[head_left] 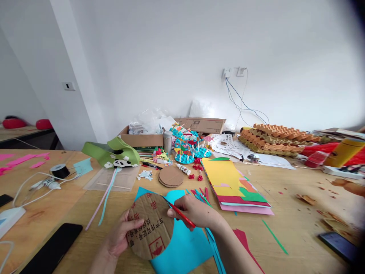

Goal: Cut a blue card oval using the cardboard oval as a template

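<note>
A brown cardboard disc with red and black print lies over a bright blue sheet. My left hand grips the disc's left side, thumb on top and fingers partly hidden beneath. In my right hand is a red pen-like tool, its dark tip at the disc's upper right edge. Beyond the disc, a small stack of plain cardboard circles rests on the table. Blue paper strips lie under and beside my right forearm.
Colored paper sheets are stacked to the right. A green felt item with a panda stands at the left. A black phone lies front left, another phone front right. Egg trays and blue crafts sit further back.
</note>
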A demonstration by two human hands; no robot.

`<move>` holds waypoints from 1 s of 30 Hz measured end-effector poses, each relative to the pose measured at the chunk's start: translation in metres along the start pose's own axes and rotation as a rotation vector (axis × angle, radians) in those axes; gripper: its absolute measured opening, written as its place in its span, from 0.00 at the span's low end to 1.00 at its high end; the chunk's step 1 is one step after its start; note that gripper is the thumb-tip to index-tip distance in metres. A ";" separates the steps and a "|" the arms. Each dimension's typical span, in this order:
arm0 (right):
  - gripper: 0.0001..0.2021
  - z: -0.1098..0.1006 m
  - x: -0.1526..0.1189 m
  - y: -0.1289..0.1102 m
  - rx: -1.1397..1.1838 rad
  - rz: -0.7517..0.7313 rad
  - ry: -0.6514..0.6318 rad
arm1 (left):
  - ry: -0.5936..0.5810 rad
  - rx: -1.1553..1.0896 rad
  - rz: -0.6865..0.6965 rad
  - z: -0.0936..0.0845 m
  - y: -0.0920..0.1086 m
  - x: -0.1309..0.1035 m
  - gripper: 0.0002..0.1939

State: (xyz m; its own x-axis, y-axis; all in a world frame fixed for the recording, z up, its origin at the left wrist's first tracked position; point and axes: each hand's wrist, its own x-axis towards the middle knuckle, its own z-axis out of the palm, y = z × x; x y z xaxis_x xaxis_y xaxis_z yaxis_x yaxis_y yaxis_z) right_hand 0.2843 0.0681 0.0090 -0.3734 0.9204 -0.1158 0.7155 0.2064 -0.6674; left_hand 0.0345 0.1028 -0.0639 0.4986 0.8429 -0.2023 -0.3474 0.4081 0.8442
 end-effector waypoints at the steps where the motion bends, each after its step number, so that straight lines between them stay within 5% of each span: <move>1: 0.31 0.000 0.000 0.000 0.001 -0.001 0.007 | -0.004 -0.006 -0.001 0.000 0.000 0.000 0.25; 10: 0.30 -0.001 -0.002 0.003 0.120 0.059 -0.055 | 0.035 0.016 -0.031 0.001 0.003 -0.002 0.23; 30: 0.28 -0.003 -0.002 -0.003 -0.007 0.002 -0.178 | -0.067 0.021 -0.058 0.005 0.005 -0.009 0.21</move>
State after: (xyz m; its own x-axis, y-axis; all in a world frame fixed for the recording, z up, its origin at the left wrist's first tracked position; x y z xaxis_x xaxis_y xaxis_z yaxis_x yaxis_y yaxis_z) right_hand 0.2845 0.0668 0.0132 -0.4698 0.8477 -0.2463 0.7206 0.2072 -0.6616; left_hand 0.0319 0.0954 -0.0554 0.5697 0.7923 -0.2184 -0.3003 0.4480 0.8421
